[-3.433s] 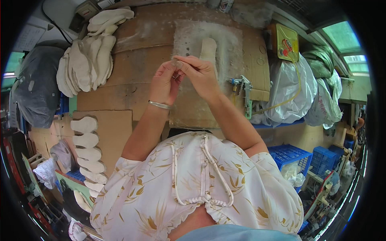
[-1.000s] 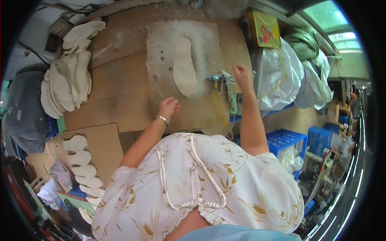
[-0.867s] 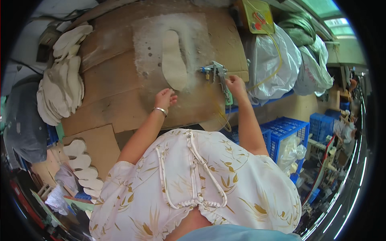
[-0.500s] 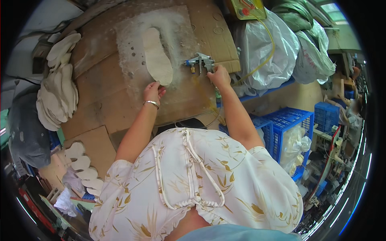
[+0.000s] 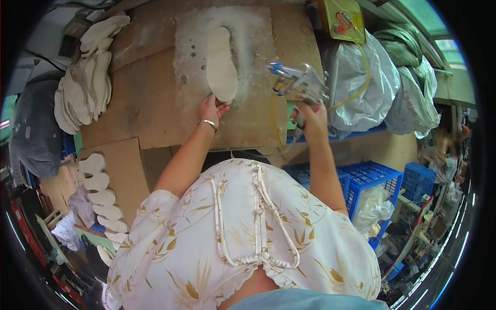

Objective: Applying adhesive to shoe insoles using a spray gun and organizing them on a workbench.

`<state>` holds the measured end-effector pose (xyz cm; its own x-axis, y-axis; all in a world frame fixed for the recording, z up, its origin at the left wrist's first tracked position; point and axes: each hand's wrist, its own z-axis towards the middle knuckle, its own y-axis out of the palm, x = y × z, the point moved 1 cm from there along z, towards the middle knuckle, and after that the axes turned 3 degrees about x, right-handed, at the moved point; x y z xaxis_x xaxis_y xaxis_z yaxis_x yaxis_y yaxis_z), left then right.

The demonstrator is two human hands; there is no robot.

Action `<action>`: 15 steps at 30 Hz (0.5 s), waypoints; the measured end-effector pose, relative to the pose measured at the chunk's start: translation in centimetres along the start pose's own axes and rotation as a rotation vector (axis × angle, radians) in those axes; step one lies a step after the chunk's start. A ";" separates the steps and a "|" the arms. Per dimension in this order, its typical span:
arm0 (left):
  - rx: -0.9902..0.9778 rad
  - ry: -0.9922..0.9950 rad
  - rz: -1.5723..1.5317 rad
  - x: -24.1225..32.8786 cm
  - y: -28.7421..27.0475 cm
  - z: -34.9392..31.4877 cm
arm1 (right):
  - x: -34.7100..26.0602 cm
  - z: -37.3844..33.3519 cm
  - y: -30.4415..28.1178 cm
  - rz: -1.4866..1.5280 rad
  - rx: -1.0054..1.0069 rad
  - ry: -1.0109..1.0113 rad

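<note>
A pale cream insole lies lengthwise on a residue-whitened cardboard sheet. At its near, rounded end is my left hand, closed, with thumb and fingers at the rim; the fingertips are partly hidden there. My right hand is wrapped round the handle of a metal spray gun, raised above the cardboard to the right of the insole. The gun's blue-tipped nozzle points left, toward the insole. A yellowish hose curves behind my right hand.
Stacked insoles stand at the left, and several more overlap on a lower cardboard piece. A yellow container sits at the far right edge, beside a silvery plastic sack. Blue crates stand right of my right forearm.
My right hand has lifted the spray gun off the cardboard and now grips its handle. The view has shifted, while my left hand stays at the insole's near end.
</note>
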<state>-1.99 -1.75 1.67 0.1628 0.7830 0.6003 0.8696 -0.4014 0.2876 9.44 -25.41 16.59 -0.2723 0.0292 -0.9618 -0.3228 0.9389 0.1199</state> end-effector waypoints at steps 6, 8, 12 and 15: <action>-0.014 0.000 -0.013 -1.3 -0.2 0.7 | -3.2 -2.5 -0.4 -0.059 -0.191 0.234; -0.018 -0.014 0.074 -1.2 0.0 0.7 | -3.3 -3.7 0.1 -0.201 -0.082 0.175; -0.078 -0.088 0.068 -1.4 -0.5 0.9 | -5.8 -5.6 3.2 -0.157 -0.035 0.110; -0.130 -0.073 0.046 -1.5 -0.7 1.3 | -5.5 -6.3 6.0 -0.328 -0.171 0.041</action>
<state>-2.25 -1.99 -0.38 0.2387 0.7931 0.5603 0.7936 -0.4919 0.3581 3.32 -22.08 24.12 -0.1638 -0.2810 -0.9456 -0.5444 0.8251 -0.1509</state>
